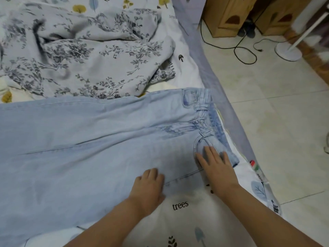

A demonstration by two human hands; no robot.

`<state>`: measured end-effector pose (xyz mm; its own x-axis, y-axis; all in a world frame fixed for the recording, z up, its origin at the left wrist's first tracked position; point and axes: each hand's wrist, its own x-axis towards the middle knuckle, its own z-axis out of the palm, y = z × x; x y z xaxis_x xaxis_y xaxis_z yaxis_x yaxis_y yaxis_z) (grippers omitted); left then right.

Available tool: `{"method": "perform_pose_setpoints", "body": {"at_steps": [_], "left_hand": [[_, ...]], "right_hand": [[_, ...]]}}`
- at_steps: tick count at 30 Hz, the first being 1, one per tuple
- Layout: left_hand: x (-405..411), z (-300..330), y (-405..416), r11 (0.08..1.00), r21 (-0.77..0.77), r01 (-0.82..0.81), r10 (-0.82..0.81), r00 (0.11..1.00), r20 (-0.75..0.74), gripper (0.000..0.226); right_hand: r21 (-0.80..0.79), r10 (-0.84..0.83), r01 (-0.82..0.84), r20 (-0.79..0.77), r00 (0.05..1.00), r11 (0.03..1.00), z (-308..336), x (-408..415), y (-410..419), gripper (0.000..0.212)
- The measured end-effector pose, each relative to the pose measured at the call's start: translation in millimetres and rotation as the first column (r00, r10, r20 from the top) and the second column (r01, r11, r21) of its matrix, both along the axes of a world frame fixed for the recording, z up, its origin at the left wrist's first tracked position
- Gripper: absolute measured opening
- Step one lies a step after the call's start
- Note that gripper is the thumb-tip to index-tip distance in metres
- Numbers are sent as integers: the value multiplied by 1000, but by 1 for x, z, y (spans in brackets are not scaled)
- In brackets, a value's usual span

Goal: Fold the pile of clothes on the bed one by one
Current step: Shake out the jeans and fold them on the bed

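Across the near half of the bed (pixel 187 220) lay one pair of light blue jeans (pixel 89 139), spread flat, legs running off toward the left edge of view and waistband at the right, close to the bed's edge. Denim pale and washed, with darker faded patches around the belt loops, pocket and fly seam; a long seam line showed along the nearer leg. Waistband end slightly rumpled and turned.

Left hand (pixel 148 184): rested on the lower edge of the jeans near the crotch seam, knuckles up, fingers curled downward against the cloth; whether the grip pinched any denim could not be told. Right hand (pixel 216 166): laid palm down on the hip area just below the waistband, fingers straight and spread, grip wide, holding nothing.

Beyond the jeans: a crumpled grey floral blanket (pixel 80 50), touching their far edge. Bed sheet white, printed with trees and the word "trees".

Right of the bed: pale tiled floor (pixel 276 122), a black cable (pixel 238 45) looping across it, a white fan base (pixel 288 52), and wooden furniture (pixel 229 15) behind.
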<state>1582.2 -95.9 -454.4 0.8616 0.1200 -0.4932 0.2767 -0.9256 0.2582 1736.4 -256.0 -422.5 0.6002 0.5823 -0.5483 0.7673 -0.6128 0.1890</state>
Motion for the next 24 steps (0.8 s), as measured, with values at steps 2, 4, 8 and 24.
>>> {"method": "perform_pose_setpoints", "body": {"at_steps": [2,4,8,24], "left_hand": [[-1,-6,0,998,58,18,-16,999,-29,63],[-1,-11,3,994,108,20,-17,999,-31,64],[4,-18,13,996,78,40,-40,999,-5,52],[101,72,209,872,-349,-344,458,825,331,35]], "right_hand": [[-37,11,-11,-1,1000,999,-8,7,-5,102],[-61,32,-32,-11,999,998,-15,11,-9,105],[-46,74,-75,-17,997,996,-21,17,-11,83],[591,-290,76,277,916,803,60,139,141,23]]}}
